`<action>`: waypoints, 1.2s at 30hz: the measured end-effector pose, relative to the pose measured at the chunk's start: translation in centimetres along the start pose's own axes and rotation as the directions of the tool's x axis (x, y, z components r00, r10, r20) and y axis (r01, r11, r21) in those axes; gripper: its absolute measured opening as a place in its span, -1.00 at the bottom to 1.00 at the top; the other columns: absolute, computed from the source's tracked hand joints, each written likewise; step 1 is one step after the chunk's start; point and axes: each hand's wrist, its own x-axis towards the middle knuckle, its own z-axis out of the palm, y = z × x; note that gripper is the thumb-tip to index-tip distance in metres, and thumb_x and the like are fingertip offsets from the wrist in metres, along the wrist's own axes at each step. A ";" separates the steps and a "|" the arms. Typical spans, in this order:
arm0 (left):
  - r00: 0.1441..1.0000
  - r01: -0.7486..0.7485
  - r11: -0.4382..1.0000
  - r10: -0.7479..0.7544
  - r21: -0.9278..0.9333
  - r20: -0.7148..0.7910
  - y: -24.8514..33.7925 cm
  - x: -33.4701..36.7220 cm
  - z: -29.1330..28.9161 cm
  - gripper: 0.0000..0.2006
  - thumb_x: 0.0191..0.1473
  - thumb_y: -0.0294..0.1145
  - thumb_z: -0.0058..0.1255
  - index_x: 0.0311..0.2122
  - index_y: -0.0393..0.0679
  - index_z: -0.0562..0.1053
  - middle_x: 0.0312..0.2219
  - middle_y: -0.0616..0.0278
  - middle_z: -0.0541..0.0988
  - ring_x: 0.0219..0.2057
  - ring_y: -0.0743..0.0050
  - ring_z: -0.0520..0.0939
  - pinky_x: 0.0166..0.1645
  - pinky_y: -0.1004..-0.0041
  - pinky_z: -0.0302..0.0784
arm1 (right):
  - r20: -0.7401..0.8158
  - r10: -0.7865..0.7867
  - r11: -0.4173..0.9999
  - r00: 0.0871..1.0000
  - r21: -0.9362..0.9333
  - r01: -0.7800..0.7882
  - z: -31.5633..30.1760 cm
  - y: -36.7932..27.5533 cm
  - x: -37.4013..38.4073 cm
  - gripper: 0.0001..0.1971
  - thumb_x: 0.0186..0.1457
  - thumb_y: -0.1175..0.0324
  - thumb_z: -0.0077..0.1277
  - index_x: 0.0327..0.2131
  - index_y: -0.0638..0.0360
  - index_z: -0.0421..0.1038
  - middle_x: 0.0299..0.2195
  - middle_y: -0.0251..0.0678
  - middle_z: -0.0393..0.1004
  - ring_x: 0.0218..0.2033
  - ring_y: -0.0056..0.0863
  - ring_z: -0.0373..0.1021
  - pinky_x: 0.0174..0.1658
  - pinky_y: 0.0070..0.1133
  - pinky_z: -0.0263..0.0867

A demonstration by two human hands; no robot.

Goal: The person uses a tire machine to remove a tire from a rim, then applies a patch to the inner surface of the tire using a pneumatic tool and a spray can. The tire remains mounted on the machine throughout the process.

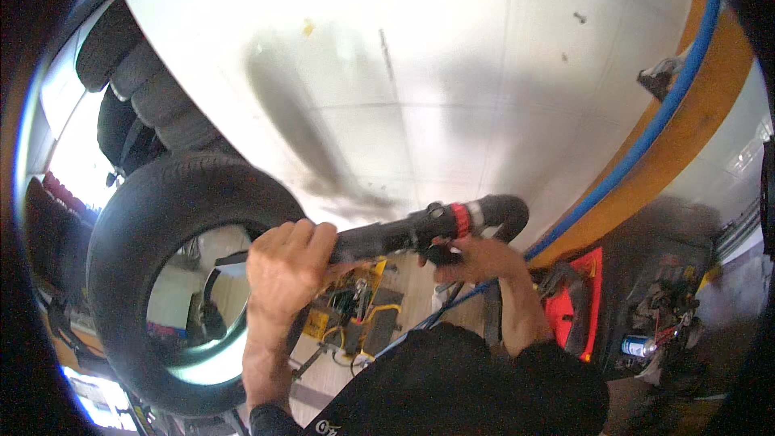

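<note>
A black tubular tool with a red ring and a pale band near its right end lies across in front of me. My left hand is wrapped round its left end. Close to the red ring, my right hand grips the underside, its fingers partly hidden by the tool. At the right the tool runs into a thick black bent hose. A large black tyre stands upright just left of my left hand, with a bright lit strip inside its lower rim. A flat dark piece sticks out past my left hand into the tyre's opening.
Stacked tyres stand at the far left. A blue hose runs along an orange floor stripe on the right. Yellow-framed equipment sits below the tool. A red object and a cluttered cart with a can are lower right.
</note>
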 end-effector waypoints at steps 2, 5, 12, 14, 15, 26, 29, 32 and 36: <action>1.000 -0.002 1.000 0.001 -0.031 -0.026 -0.1 1.9 0.6 -0.54 -0.34 0.05 0.30 -0.51 -0.11 0.39 -0.68 0.28 0.38 -0.66 0.31 0.47 -0.57 0.34 0.35 | -0.164 -0.047 0.989 0.985 0.131 0.069 0.0 3.9 -3.5 -0.49 0.12 0.05 0.11 0.05 0.12 0.31 -0.37 -0.40 0.45 -0.41 -0.63 0.35 -0.28 -0.56 0.36; 0.998 0.022 0.997 -0.025 -0.074 -0.051 0.2 4.7 0.4 -0.50 -0.37 0.07 0.34 -0.50 -0.14 0.40 -0.69 0.25 0.43 -0.67 0.29 0.50 -0.56 0.35 0.40 | -0.260 -0.049 0.793 0.964 0.577 0.196 4.1 11.2 -6.4 -0.44 0.22 -0.07 -0.13 0.08 0.20 0.27 -0.49 -0.46 0.36 -0.51 -0.69 0.28 -0.46 -0.59 0.28; 0.977 -0.210 0.977 0.211 0.016 -0.029 3.9 13.0 1.6 -0.44 -0.11 0.34 0.05 -0.52 -0.05 0.39 -0.76 0.43 0.38 -0.77 0.58 0.41 -0.68 0.44 0.32 | -0.584 -0.046 0.763 0.810 0.503 0.406 0.4 7.4 -7.7 -0.16 0.15 -0.29 -0.31 0.24 0.28 0.06 -0.70 -0.60 0.16 -0.74 -0.79 0.02 -0.67 -0.70 -0.04; 0.964 -0.258 0.966 0.259 0.013 -0.060 4.1 15.7 2.0 -0.44 -0.08 0.36 0.01 -0.52 -0.03 0.39 -0.76 0.40 0.40 -0.79 0.54 0.44 -0.69 0.42 0.34 | -0.666 -0.070 0.803 0.742 0.404 0.438 -1.1 6.6 -7.7 -0.18 0.17 -0.27 -0.32 0.22 0.29 0.08 -0.70 -0.59 0.17 -0.74 -0.82 0.03 -0.68 -0.70 -0.05; 0.960 -0.267 0.964 0.267 0.013 -0.089 4.2 17.1 2.5 -0.44 -0.07 0.35 0.01 -0.52 -0.04 0.39 -0.77 0.39 0.40 -0.78 0.51 0.45 -0.69 0.41 0.36 | -0.697 -0.042 0.832 0.716 0.373 0.411 -2.4 6.3 -7.7 -0.19 0.18 -0.27 -0.35 0.22 0.29 0.09 -0.69 -0.58 0.18 -0.74 -0.82 0.03 -0.68 -0.71 -0.05; 0.962 -0.245 0.969 0.247 0.030 -0.119 5.6 24.6 3.6 -0.42 -0.07 0.38 0.01 -0.55 -0.04 0.41 -0.80 0.42 0.43 -0.80 0.54 0.46 -0.70 0.47 0.36 | -0.944 0.022 0.970 0.328 0.100 0.223 -7.4 5.2 -6.3 -0.69 0.21 0.27 0.00 -0.13 0.35 0.44 -0.56 -0.53 0.34 -0.56 -0.82 0.15 -0.51 -0.73 0.09; 0.943 -0.286 0.951 0.302 0.120 -0.140 5.3 26.7 4.3 -0.39 -0.08 0.43 -0.04 -0.52 -0.04 0.44 -0.81 0.43 0.42 -0.80 0.53 0.46 -0.68 0.47 0.36 | -0.893 0.234 0.900 0.384 0.349 0.263 -8.3 5.7 -5.2 -0.62 0.25 0.18 -0.05 -0.07 0.33 0.41 -0.58 -0.57 0.27 -0.62 -0.83 0.08 -0.56 -0.75 0.03; 0.950 -0.287 0.948 0.300 0.133 -0.088 5.2 29.2 5.1 -0.38 -0.07 0.43 -0.06 -0.47 -0.05 0.45 -0.79 0.40 0.44 -0.77 0.53 0.49 -0.64 0.46 0.40 | -0.839 0.312 0.853 0.446 0.454 0.258 -7.7 5.2 -5.4 -0.60 0.28 0.15 -0.11 -0.03 0.33 0.39 -0.58 -0.59 0.22 -0.65 -0.84 0.04 -0.60 -0.77 -0.03; 0.946 -0.300 0.950 0.308 0.086 -0.103 6.5 32.6 5.6 -0.46 -0.09 0.32 0.08 -0.48 -0.05 0.42 -0.72 0.29 0.50 -0.67 0.30 0.57 -0.53 0.29 0.47 | -0.814 0.275 0.891 0.512 0.416 0.182 -4.8 7.4 -5.3 -0.63 0.29 0.17 -0.13 -0.10 0.34 0.42 -0.61 -0.56 0.25 -0.62 -0.83 0.12 -0.54 -0.74 0.08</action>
